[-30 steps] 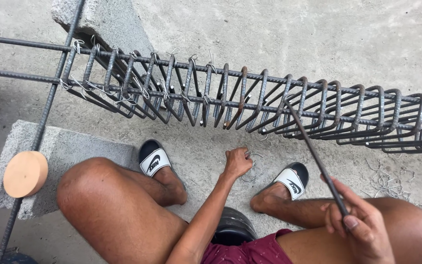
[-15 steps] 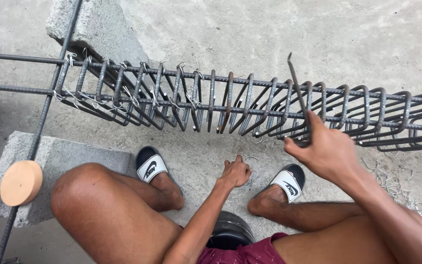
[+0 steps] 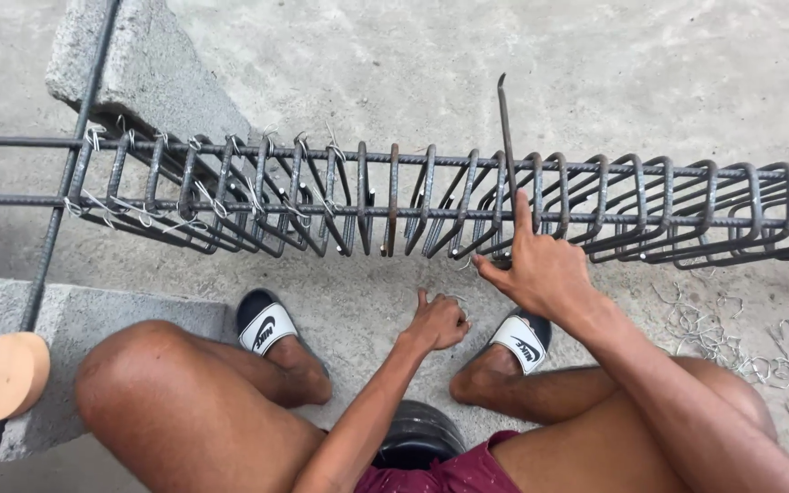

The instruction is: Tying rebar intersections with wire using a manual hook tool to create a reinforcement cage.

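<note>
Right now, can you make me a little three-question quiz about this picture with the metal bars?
1. True or false: the right hand holds a thin metal hook tool against the rebar cage.
2. Which hand is down near the floor between the sandals? A) left hand B) right hand
3. Fill in: the round wooden disc lies on a concrete ____.

Key: 1 true; 2 A; 3 block.

Grey concrete floor (image 3: 650, 73) (rough, daylit), concrete blocks (image 3: 143, 68)
</note>
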